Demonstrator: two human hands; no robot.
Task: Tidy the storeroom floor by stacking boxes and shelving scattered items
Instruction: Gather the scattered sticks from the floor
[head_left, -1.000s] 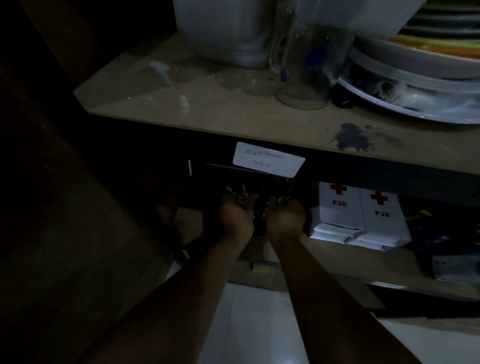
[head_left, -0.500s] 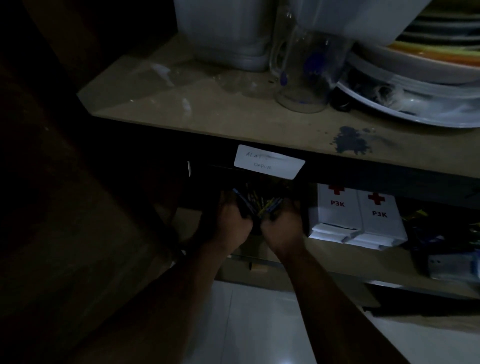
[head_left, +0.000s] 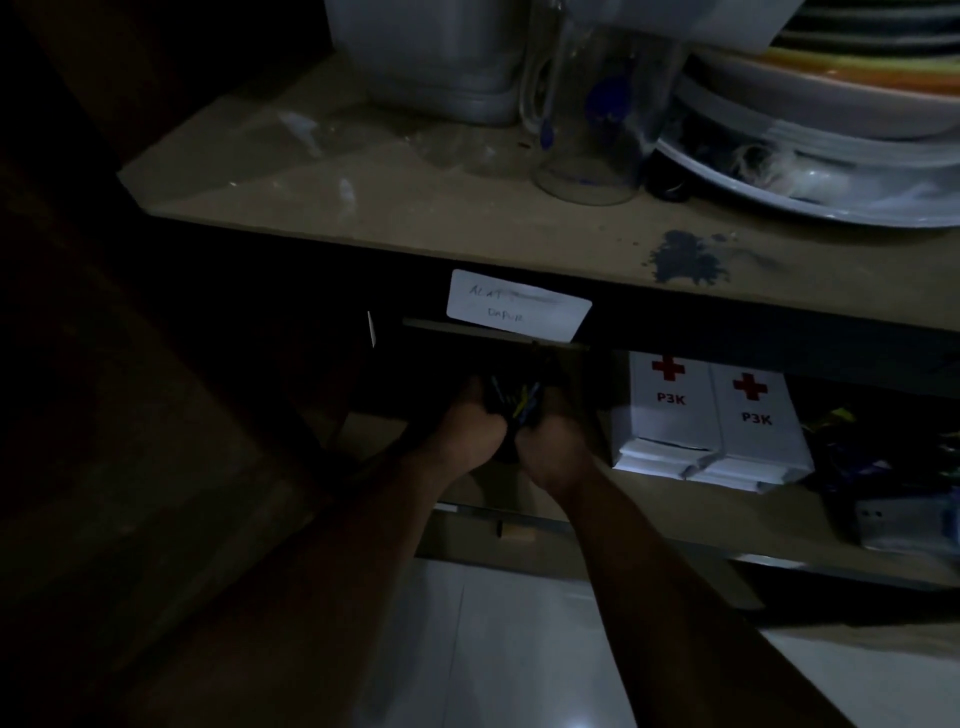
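Observation:
In the dim light both my hands reach onto the lower shelf (head_left: 675, 519), pressed side by side. My left hand (head_left: 467, 434) and my right hand (head_left: 553, 447) are closed together around a dark bundle of thin sticks (head_left: 514, 405) with blue and yellow tips, perhaps pens or pencils. The bundle's lower part is hidden between my palms. It sits under the upper shelf (head_left: 467, 218), just below a white handwritten label (head_left: 517, 306).
Two white P3K first-aid boxes (head_left: 711, 421) stand right of my hands. Dark clutter (head_left: 883, 467) lies further right. On the upper shelf are a white container (head_left: 431, 57), a glass mug (head_left: 592, 104) and stacked plates (head_left: 831, 130). White floor tiles (head_left: 493, 649) lie below.
My hands have closed tighter around the bundle and shifted slightly right and deeper onto the lower shelf; the stick tips now stand less spread out.

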